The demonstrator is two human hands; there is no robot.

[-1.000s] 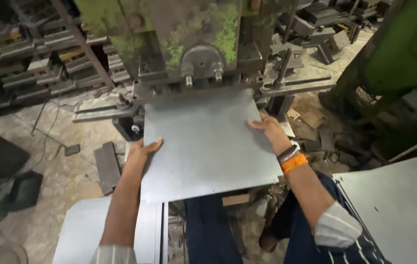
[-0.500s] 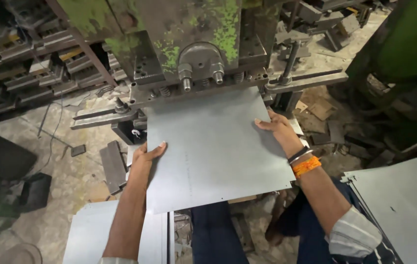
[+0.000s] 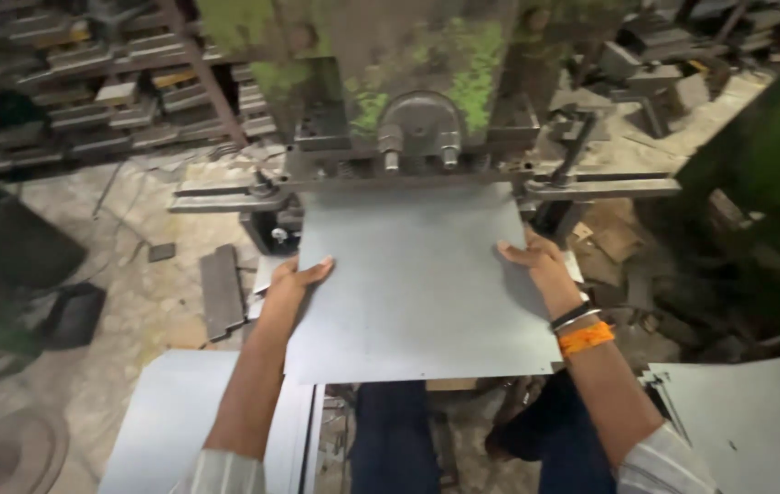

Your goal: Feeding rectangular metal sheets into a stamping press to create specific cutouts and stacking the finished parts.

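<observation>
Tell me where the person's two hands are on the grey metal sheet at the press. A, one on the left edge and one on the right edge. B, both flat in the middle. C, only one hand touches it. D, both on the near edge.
A: the left hand grips the left edge of the metal sheet and the right hand holds its right edge, in front of the press.

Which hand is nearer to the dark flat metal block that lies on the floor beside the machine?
Left. The left hand grips the metal sheet's left edge, just right of the metal block. The right hand holds the opposite edge, across the sheet.
</observation>
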